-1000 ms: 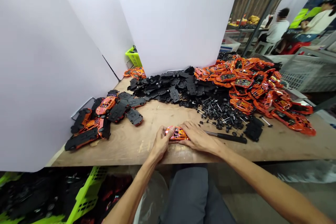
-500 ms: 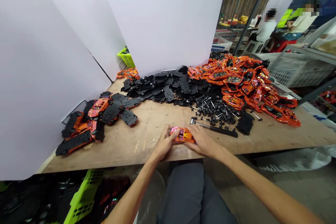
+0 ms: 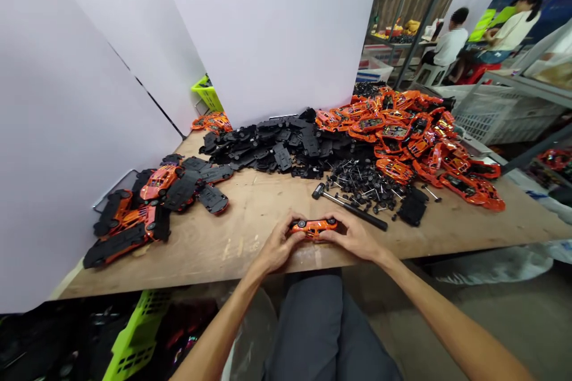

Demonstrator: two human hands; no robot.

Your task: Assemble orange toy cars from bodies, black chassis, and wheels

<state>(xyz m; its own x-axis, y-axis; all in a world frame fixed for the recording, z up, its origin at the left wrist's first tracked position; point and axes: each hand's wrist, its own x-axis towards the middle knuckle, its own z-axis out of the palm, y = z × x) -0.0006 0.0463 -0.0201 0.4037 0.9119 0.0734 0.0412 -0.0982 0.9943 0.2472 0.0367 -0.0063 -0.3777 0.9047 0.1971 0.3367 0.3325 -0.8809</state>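
An orange toy car (image 3: pixel 313 228) is pinched between both hands just above the near edge of the wooden table (image 3: pixel 250 214). My left hand (image 3: pixel 277 246) grips its left end and my right hand (image 3: pixel 353 237) grips its right end, fingers curled round it. The car is turned on its side, so its wheels show. A small black hammer (image 3: pixel 348 207) lies on the table just beyond my right hand.
Several assembled cars (image 3: pixel 152 202) are heaped at the left. Black chassis plates (image 3: pixel 272 146) lie at the back, loose wheels and axles (image 3: pixel 366 181) in the middle, orange bodies (image 3: pixel 420 143) at the right. White boards (image 3: pixel 268 30) screen the back. Green crates (image 3: pixel 134 339) stand under the table. People sit far right.
The car was lying flat under my fingers on the table; both hands have lifted it and turned it on its side. The view has shifted, and the hammer head now shows.
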